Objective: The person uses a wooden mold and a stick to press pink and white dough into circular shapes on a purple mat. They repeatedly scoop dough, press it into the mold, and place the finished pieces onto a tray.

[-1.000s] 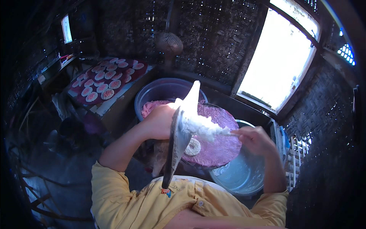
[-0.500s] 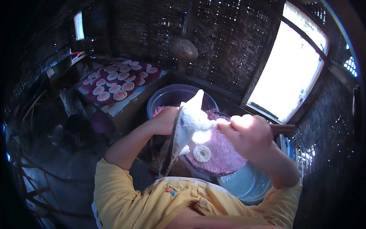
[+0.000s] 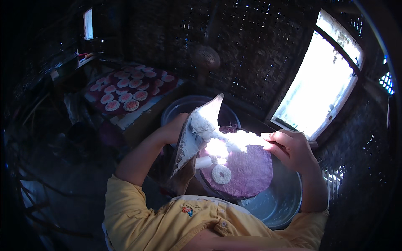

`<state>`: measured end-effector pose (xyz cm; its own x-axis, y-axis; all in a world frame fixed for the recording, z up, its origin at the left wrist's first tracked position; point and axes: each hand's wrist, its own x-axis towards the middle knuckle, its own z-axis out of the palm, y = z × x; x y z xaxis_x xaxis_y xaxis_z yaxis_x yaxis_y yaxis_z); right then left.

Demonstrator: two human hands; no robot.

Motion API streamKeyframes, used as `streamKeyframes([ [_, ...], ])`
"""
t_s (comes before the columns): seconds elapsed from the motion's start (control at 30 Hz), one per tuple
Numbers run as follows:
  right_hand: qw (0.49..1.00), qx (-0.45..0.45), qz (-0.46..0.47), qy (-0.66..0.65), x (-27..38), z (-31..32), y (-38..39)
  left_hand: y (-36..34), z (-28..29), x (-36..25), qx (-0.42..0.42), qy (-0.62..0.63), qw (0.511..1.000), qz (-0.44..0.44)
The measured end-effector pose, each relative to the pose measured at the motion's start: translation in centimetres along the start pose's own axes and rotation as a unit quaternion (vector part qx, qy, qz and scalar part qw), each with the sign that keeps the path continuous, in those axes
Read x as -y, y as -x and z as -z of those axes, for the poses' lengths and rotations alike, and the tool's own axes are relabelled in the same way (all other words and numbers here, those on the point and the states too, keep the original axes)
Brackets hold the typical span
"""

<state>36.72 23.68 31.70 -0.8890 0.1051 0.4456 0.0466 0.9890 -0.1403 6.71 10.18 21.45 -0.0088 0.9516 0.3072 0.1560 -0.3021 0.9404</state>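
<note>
My left hand (image 3: pixel 175 128) holds up a long pointed flat board (image 3: pixel 190 144), tilted on edge and smeared with white dough. My right hand (image 3: pixel 289 147) pinches a clump of that white dough (image 3: pixel 236 140) at the board's face, just above a round purple cloth-covered surface (image 3: pixel 251 173). One white dough ring (image 3: pixel 221 174) lies on the purple cloth, with a small white roll (image 3: pixel 204 162) beside it. The fingertips of my left hand are hidden behind the board.
A tray of several round white-and-pink cakes (image 3: pixel 127 92) lies at the back left. A large dark basin (image 3: pixel 184 106) stands behind the board. A pale metal bowl (image 3: pixel 278 205) sits under the purple cloth. A bright window (image 3: pixel 320 81) is at the right; woven walls surround.
My right hand has moved left along the dough toward the board and now pinches it. The view has shifted so the board and purple cloth sit lower in the picture.
</note>
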Motion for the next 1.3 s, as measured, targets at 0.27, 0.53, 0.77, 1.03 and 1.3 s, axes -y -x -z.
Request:
streamKeyframes([
  [0.27, 0.991, 0.123, -0.057, 0.013, 1.0, 3.4, -4.3, 0.8, -3.0, -1.5, -0.126, -0.293, 0.948, 0.009],
  [0.53, 0.988, 0.151, 0.007, -0.030, 0.2, 3.9, -6.2, 1.3, -3.5, -2.8, -0.167, -0.308, 0.936, -0.039],
  [0.77, 0.978, -0.057, 0.180, 0.086, 1.0, -1.7, -6.0, 1.4, -5.4, -2.3, -0.209, -0.500, 0.834, -0.102],
  [1.03, 0.878, -0.167, 0.275, 0.354, 4.2, -5.1, -4.4, 0.7, -1.2, 1.1, -0.074, -0.137, 0.986, 0.054],
  [1.3, 0.995, -0.093, 0.006, 0.033, -0.1, 0.6, -3.3, 1.6, 0.5, 1.6, -0.107, 0.001, 0.994, 0.000],
])
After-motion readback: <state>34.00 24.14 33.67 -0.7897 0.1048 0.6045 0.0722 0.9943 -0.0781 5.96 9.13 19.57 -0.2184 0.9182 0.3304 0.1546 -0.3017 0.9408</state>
